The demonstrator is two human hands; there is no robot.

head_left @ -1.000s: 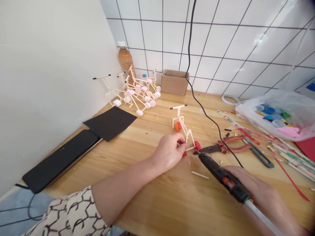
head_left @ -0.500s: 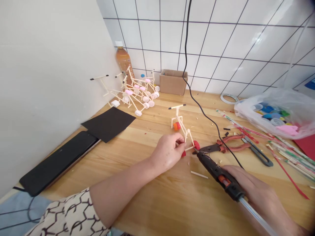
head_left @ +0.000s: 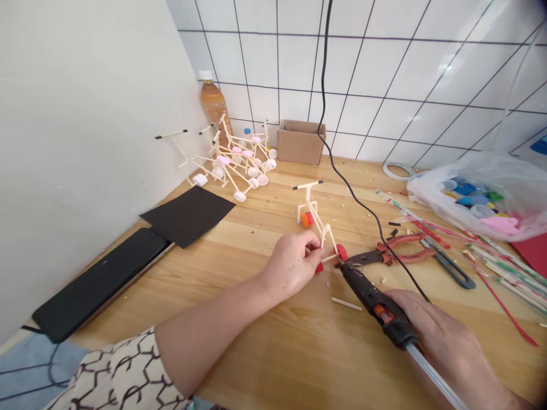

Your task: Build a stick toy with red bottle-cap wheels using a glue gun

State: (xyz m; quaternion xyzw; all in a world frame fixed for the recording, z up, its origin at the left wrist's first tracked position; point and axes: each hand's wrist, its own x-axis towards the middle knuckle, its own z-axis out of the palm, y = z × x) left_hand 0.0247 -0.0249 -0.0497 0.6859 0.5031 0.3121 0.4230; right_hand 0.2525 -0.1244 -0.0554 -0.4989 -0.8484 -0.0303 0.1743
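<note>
A small tricycle model [head_left: 316, 225] of pale sticks with red and orange bottle-cap wheels stands on the wooden table [head_left: 273, 341]. My left hand [head_left: 293, 263] is closed on its rear axle beside a red cap. My right hand [head_left: 440, 336] grips a black hot glue gun [head_left: 374, 302], whose tip touches the axle next to the right red wheel [head_left: 341, 251]. A clear glue stick sticks out of the gun's back. The gun's black cord [head_left: 337, 165] runs up the tiled wall.
Several finished stick models [head_left: 233, 159] lie at the back left by an orange drink bottle [head_left: 213, 105] and a cardboard box [head_left: 300, 142]. Black sheet [head_left: 188, 213], a black flat device [head_left: 98, 282], red pliers [head_left: 393, 255], straws [head_left: 491, 256] and a bag of caps [head_left: 478, 196] surround the work.
The glue gun's tip has crept slightly left toward the axle, and the view shifted a little. My left hand stays closed on the model.
</note>
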